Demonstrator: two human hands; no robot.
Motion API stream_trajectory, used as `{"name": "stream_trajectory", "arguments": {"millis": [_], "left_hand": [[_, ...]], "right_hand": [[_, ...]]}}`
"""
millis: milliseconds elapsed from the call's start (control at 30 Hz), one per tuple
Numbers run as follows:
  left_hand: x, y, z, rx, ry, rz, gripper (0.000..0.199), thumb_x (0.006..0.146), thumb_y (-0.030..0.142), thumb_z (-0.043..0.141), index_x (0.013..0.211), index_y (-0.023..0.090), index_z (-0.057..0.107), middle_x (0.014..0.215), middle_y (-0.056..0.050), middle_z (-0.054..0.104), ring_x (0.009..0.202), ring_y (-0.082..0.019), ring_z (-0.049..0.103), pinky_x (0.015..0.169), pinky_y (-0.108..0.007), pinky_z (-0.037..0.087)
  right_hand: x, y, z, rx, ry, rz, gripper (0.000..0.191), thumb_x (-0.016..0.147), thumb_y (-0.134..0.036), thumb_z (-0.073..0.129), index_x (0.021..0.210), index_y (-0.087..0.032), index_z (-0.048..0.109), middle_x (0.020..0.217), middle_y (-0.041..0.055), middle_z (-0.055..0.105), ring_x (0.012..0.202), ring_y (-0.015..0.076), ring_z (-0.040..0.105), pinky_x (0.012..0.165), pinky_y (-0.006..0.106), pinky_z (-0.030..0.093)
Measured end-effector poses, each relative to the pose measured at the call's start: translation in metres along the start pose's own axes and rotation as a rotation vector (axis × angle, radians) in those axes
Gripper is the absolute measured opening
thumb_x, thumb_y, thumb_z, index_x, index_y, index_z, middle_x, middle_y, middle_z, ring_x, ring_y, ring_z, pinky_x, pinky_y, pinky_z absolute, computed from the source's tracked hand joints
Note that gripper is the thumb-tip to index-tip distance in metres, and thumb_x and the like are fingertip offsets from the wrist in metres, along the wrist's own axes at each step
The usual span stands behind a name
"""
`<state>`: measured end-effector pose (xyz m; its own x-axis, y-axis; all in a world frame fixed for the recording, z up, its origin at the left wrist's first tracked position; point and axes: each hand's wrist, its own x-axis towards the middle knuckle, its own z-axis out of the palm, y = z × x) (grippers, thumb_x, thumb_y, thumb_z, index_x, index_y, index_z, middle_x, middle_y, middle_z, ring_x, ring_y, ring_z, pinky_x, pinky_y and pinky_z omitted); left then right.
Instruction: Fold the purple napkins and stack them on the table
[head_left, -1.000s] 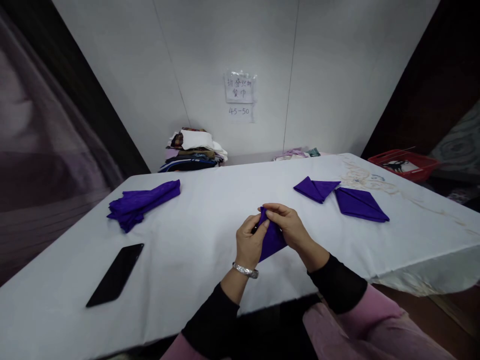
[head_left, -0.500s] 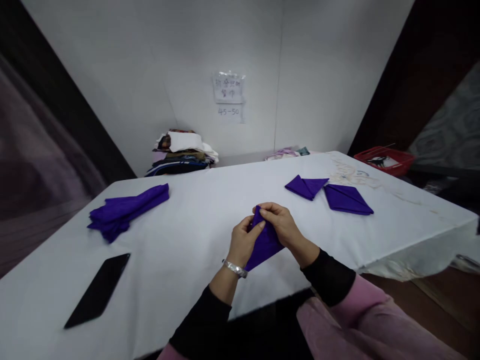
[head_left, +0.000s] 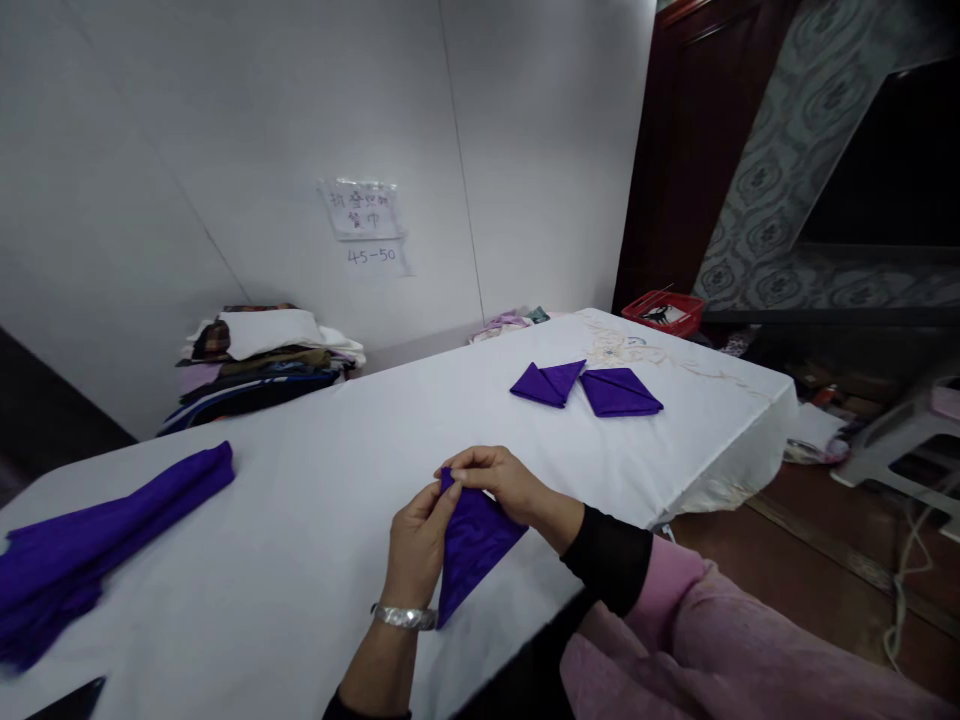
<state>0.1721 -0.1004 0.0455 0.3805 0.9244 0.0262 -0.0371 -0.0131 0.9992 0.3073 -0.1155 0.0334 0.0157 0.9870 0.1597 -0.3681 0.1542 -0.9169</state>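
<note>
A purple cloth napkin [head_left: 480, 545], folded into a triangle, hangs between my hands above the near part of the table. My left hand [head_left: 416, 545], with a silver bracelet at the wrist, pinches it near the top corner. My right hand [head_left: 504, 485] grips the same corner from the other side, fingertips meeting the left thumb. Farther back lie two folded purple napkins, one with a raised flap [head_left: 547, 385] and one flat and pointed [head_left: 621, 392]. At the left a loose bundle of purple cloth [head_left: 120, 535] rests on the table.
The table has a white cloth [head_left: 315, 530] with pale embroidery at its far right. Stacked clothes [head_left: 262, 360] stand by the wall under a paper sign [head_left: 367, 220]. A red basket [head_left: 664, 313] is beyond the right end. A black flat object [head_left: 71, 703] shows at lower left.
My view has swung right, so the table and bundle appear farther left. Both hands still hold the napkin's top corner, and more of its triangular face shows.
</note>
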Motion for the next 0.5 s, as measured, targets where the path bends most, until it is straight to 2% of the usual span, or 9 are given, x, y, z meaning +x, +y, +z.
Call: {"name": "stream_trajectory", "arguments": {"millis": [133,233,333,433,500], "left_hand": [[0.003,-0.003,-0.001,-0.064,0.103,-0.084,0.039,0.061,0.045,0.072,0.086,0.016,0.07,0.069,0.0,0.067,0.06,-0.013,0.058,0.055,-0.023,0.047],[0.006,-0.005,-0.002,-0.12,0.195,-0.116,0.038,0.06,0.045,0.072,0.084,0.016,0.069,0.064,0.001,0.065,0.054,-0.012,0.057,0.047,-0.021,0.045],[0.009,-0.005,-0.001,-0.214,0.282,-0.131,0.035,0.059,0.042,0.072,0.08,0.015,0.068,0.066,0.0,0.066,0.056,-0.013,0.059,0.049,-0.022,0.047],[0.015,-0.006,0.002,-0.355,0.369,-0.13,0.029,0.06,0.038,0.072,0.077,0.015,0.067,0.075,-0.001,0.069,0.065,-0.013,0.062,0.057,-0.023,0.05],[0.02,-0.01,0.003,-0.436,0.418,-0.111,0.024,0.06,0.035,0.071,0.072,0.015,0.064,0.074,0.0,0.068,0.065,-0.012,0.061,0.059,-0.022,0.05]], "right_hand": [[-0.006,0.001,-0.009,-0.054,-0.106,0.083,0.034,0.077,-0.043,0.063,0.104,-0.024,0.065,0.096,0.0022,0.065,0.086,0.0141,0.059,0.087,0.033,0.042],[-0.015,0.006,-0.019,-0.111,-0.165,0.112,0.051,0.071,-0.04,0.07,0.119,-0.028,0.057,0.103,0.0011,0.063,0.089,0.0139,0.058,0.084,0.031,0.043],[-0.029,0.018,-0.029,-0.113,-0.138,0.19,0.051,0.063,-0.034,0.077,0.11,-0.023,0.062,0.093,-0.0002,0.065,0.079,0.013,0.059,0.079,0.03,0.045],[-0.039,0.032,-0.036,-0.023,-0.007,0.204,0.034,0.061,-0.031,0.078,0.091,-0.018,0.067,0.079,-0.0014,0.064,0.07,0.0112,0.057,0.073,0.027,0.045],[-0.042,0.038,-0.038,0.047,0.09,0.173,0.03,0.063,-0.033,0.076,0.087,-0.016,0.067,0.074,-0.0012,0.063,0.065,0.01,0.056,0.068,0.026,0.043]]}}
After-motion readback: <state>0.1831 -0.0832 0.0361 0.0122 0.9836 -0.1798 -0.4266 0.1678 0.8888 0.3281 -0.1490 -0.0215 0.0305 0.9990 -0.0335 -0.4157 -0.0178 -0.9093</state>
